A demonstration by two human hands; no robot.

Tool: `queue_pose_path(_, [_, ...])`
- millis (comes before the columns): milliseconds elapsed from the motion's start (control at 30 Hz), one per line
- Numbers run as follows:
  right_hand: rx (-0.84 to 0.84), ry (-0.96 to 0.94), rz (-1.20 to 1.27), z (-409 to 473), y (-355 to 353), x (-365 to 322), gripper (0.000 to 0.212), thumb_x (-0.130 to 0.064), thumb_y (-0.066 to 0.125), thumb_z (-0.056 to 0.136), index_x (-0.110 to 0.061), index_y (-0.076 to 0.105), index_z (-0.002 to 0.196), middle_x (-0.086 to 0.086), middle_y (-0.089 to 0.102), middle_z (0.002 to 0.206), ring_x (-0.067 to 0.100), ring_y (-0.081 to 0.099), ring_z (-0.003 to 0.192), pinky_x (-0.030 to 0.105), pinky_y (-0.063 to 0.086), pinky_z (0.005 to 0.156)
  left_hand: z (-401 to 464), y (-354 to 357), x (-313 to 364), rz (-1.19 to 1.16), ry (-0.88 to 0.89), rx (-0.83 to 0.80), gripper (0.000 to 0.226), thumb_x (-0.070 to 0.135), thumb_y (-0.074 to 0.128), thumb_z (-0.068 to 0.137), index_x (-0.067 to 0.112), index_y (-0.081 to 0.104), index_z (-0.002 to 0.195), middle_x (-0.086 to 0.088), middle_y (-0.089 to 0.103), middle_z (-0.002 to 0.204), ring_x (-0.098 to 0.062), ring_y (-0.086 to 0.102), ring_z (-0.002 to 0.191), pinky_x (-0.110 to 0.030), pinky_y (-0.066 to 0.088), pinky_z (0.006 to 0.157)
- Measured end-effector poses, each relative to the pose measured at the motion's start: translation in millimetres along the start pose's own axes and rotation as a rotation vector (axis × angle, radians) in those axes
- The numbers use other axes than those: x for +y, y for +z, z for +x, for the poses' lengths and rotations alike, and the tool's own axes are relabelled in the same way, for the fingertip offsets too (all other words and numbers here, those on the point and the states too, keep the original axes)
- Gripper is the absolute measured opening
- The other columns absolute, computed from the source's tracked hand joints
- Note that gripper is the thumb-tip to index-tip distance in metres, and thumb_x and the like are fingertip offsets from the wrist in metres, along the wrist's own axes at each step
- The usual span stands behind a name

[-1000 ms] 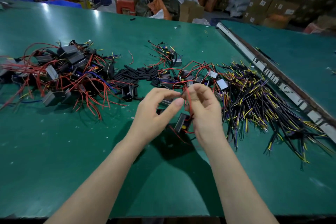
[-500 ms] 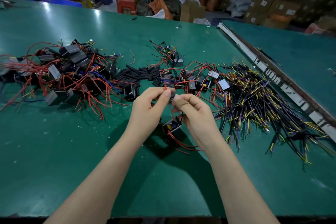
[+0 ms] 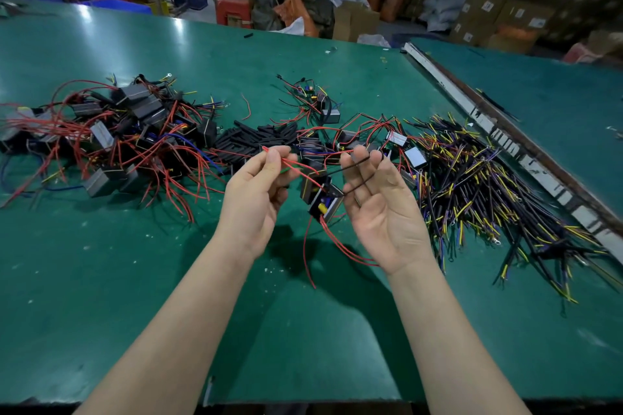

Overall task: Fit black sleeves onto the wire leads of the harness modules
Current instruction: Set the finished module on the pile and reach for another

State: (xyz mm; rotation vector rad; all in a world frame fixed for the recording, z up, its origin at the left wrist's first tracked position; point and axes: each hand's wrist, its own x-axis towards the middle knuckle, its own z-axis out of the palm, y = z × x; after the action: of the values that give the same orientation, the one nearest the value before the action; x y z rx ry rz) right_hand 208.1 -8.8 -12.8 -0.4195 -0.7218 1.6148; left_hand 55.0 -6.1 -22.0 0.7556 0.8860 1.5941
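Observation:
A small black harness module (image 3: 320,194) hangs in the air between my hands, above the green table (image 3: 135,280). My left hand (image 3: 258,190) pinches the module's red leads (image 3: 293,167) near their tips. My right hand (image 3: 377,202) is turned palm up with the fingers nearly straight, and two thin black leads (image 3: 357,175) of the module lie across its fingers. More red leads (image 3: 337,246) dangle below the module. A heap of black sleeves (image 3: 256,138) lies on the table beyond my hands.
A pile of modules with red wires (image 3: 111,141) covers the left of the table. More modules (image 3: 354,141) lie behind my hands. A bundle of black and yellow wires (image 3: 488,189) spreads to the right. A metal rail (image 3: 505,141) separates a second table.
My hands have moved apart. The right hand let go of its pinch and turned palm up. The module has risen off the table and its leads are now spread between both hands.

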Motion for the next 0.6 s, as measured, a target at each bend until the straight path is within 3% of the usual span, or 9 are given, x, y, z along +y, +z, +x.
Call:
queue_pose_path(133, [0.087, -0.041, -0.058, 1, -1, 0, 0.009, -0.026, 0.067, 0.073, -0.024, 0.074, 0.077, -0.005, 0.074, 0.097, 0.011, 0.069, 0.093, 0.018, 0.051, 0.07, -2, 1, 1, -0.031, -0.013, -0.038, 0.021, 0.026, 0.048, 0.097, 0.025, 0.069, 0.093, 0.012, 0.065, 0.072, -0.002, 0.061, 0.061, -0.011, 0.042, 0.051])
queue_pose_path(200, [0.091, -0.066, -0.142, 1, -2, 0, 0.016, -0.026, 0.06, 0.079, -0.027, 0.076, 0.076, -0.008, 0.073, 0.093, 0.008, 0.068, 0.09, 0.018, 0.047, 0.07, -3, 3, 1, -0.031, -0.017, -0.084, 0.021, 0.026, 0.046, 0.098, 0.024, 0.067, 0.098, 0.01, 0.068, 0.074, -0.003, 0.064, 0.065, -0.011, 0.044, 0.053])
queue_pose_path(333, [0.109, -0.098, -0.362, 1, -2, 7, 0.015, -0.029, 0.061, 0.078, -0.022, 0.074, 0.081, -0.006, 0.073, 0.093, 0.008, 0.065, 0.086, 0.02, 0.041, 0.065, -5, 4, 1, -0.002, -0.016, -0.182, 0.026, 0.012, 0.042, 0.099, 0.024, 0.062, 0.109, 0.009, 0.073, 0.088, -0.002, 0.066, 0.073, -0.01, 0.046, 0.058])
queue_pose_path(467, [0.117, -0.123, -0.503, -1, -1, 11, 0.017, -0.035, 0.062, 0.076, -0.025, 0.075, 0.08, -0.007, 0.074, 0.095, 0.008, 0.065, 0.085, 0.017, 0.039, 0.063, -8, 5, 0, 0.081, 0.056, -0.215, 0.039, -0.004, 0.044, 0.095, 0.027, 0.057, 0.115, 0.011, 0.071, 0.106, -0.002, 0.064, 0.061, -0.008, 0.035, 0.041])
queue_pose_path(600, [0.18, -0.144, -0.393, 1, -2, 7, 0.014, -0.029, 0.059, 0.081, -0.021, 0.071, 0.083, -0.009, 0.073, 0.093, 0.004, 0.059, 0.073, 0.018, 0.035, 0.058, -7, 4, 1, 0.078, 0.113, -0.17, 0.028, 0.017, 0.056, 0.09, 0.028, 0.053, 0.115, 0.011, 0.069, 0.112, -0.001, 0.06, 0.05, -0.009, 0.025, 0.033])
